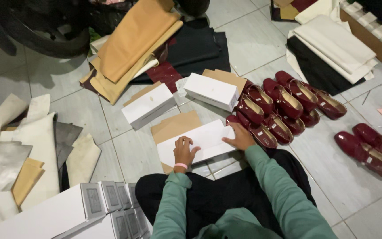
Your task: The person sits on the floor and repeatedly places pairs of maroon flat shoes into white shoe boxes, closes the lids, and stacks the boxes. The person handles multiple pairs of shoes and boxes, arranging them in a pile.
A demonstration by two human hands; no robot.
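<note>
I sit cross-legged on a tiled floor in green sleeves and dark trousers. Both hands press on a flat white cardboard sheet [202, 140] lying in front of my knees. My left hand [184, 151], with a pink band at the wrist, rests fingers-down on its near left part. My right hand [241, 137] lies flat on its right edge. Under the sheet lies a brown cardboard piece [173, 126]. Just right of my right hand stand several dark red glossy shoes [279, 106] in rows.
Two shut white boxes [149, 105] [212, 90] lie beyond the sheet. White boxes are stacked at the near left [67, 212]. Tan and black material sheets [133, 44], cream sheets [332, 42], grey and cream scraps [18, 150], and another red shoe pair [372, 148] surround me.
</note>
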